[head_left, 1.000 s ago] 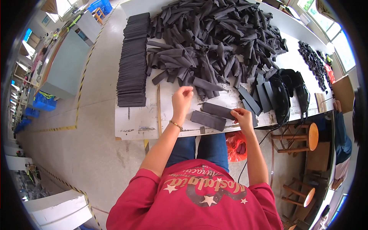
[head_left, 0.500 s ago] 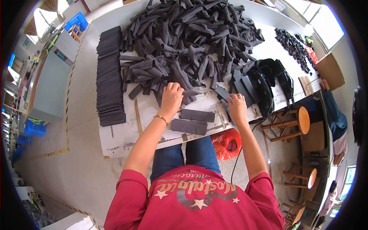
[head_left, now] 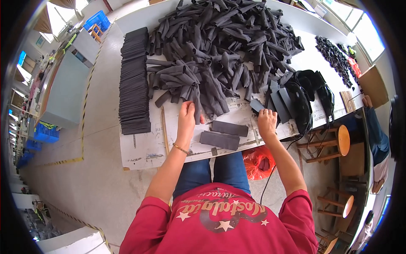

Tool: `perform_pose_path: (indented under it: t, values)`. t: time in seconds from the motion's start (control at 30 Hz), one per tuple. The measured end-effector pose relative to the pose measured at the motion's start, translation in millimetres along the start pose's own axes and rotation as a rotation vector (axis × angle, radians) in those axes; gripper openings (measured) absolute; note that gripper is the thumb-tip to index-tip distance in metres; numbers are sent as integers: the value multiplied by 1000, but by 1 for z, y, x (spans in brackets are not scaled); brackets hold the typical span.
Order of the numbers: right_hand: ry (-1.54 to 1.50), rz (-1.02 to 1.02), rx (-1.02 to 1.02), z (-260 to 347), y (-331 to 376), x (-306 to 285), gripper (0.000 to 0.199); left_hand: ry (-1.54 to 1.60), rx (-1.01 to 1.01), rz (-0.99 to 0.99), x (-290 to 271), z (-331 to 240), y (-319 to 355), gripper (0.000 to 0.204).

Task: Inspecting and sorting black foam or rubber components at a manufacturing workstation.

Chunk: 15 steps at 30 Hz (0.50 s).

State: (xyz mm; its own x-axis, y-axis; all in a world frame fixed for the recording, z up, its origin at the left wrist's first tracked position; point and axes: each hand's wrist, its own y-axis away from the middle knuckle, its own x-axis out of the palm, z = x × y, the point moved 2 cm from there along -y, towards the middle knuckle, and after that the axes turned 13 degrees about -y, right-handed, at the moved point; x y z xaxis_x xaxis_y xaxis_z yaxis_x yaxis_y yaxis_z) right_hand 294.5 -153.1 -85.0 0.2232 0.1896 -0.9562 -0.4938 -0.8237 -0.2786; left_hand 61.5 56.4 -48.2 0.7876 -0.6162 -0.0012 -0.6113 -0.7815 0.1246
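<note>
My left hand (head_left: 185,120) is at the near edge of a large heap of dark grey fabric sleeves (head_left: 220,38). It is closed round one dark grey fabric sleeve (head_left: 197,111), with a fingertip showing past its far side. Farther right, my right hand (head_left: 267,123) has its fingers curled together on a flat blue-grey strip (head_left: 256,105); how its thumb sits is hidden. Two flat dark grey fabric pieces, an upper piece (head_left: 230,128) and a lower piece (head_left: 220,140), lie on the white table (head_left: 146,146) between my hands.
A long stack of flat dark fabric pieces (head_left: 134,82) lines the table's left side. More flat strips (head_left: 280,101) lie beside a black machine with cords (head_left: 301,112) on the right. A red plastic bag (head_left: 258,163) hangs below the edge; wooden stools (head_left: 343,140) stand at right.
My left hand has drawn back from the heap's edge and now grips a fabric sleeve. My right hand stays by the strips, fingers more curled. The whole view has shifted slightly.
</note>
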Motion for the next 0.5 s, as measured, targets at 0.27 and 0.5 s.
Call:
perform_pose_path:
  t: [0.27,0.5]
  values:
    - [-264,-185,30,-5,9,-4,17,505,-184,-14,-7,15,14,27]
    - [-442,-405,112,-13,17,-7,12,533,-192,60,1,2,31,17]
